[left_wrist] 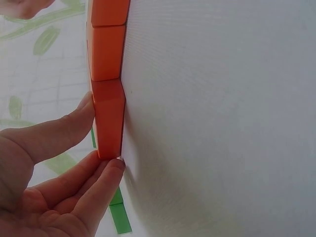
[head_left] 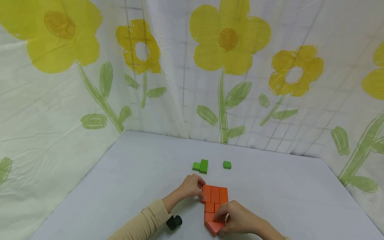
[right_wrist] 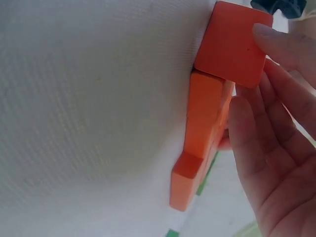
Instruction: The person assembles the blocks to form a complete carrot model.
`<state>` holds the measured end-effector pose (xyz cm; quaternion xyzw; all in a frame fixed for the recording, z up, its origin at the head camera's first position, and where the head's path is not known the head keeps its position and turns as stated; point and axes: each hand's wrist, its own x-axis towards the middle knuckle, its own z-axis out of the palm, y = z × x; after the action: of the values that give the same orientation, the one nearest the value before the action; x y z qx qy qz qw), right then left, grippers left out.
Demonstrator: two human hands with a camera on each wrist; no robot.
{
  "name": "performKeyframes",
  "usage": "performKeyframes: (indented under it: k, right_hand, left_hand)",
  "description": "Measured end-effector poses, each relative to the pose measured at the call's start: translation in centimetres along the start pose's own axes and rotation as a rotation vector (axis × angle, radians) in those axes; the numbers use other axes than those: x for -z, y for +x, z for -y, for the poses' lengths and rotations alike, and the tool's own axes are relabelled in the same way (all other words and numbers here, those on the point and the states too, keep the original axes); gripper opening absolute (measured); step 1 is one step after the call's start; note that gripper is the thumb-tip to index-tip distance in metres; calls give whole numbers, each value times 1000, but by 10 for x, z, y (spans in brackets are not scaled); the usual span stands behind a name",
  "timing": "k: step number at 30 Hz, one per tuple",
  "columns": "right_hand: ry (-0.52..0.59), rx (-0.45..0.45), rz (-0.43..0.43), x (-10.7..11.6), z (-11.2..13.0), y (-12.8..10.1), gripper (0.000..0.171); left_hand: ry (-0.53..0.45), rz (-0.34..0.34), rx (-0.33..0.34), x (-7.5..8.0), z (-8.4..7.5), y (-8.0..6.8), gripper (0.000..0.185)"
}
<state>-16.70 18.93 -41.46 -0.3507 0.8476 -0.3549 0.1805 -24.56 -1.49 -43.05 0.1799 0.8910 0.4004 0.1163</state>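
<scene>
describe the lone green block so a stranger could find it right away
On the white table, look past the orange blocks toward the flowered curtain. Three green blocks lie there; the lone green block is the small cube standing by itself, right of the touching green pair.

no readable text, labels or numbers

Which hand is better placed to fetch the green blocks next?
Likely the left hand: it touches the orange blocks' far corner, nearest the green blocks; the right hand rests nearer the person.
</scene>
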Motion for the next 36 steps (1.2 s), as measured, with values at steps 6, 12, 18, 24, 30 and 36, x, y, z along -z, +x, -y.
performKeyframes:
  k: [6, 12, 18, 24, 30, 36]
  right_hand:
    - [58, 9, -21, 27, 0, 5, 22]
    - [-35, -12, -198, 59, -11, 47, 17]
    - [-176, -30, -260, 67, -29, 106, 16]
    - [-295, -113, -307, 61, -37, 139, 29]
    - [-340, -373, -458, 56, -33, 148, 12]
    - [-287, -586, -469, 49, -31, 154, 44]
  left_hand:
    - [-9, 4, 8, 0, 0, 0, 39]
    - [-4, -6, -10, 3, 1, -1, 37]
    - [-18, -2, -47, 4, 2, -1, 36]
    - [-24, 4, -80, -1, -1, -1, 34]
    - [6, -6, -79, -1, -5, -3, 34]
    - [7, -14, -64, 2, -4, -4, 35]
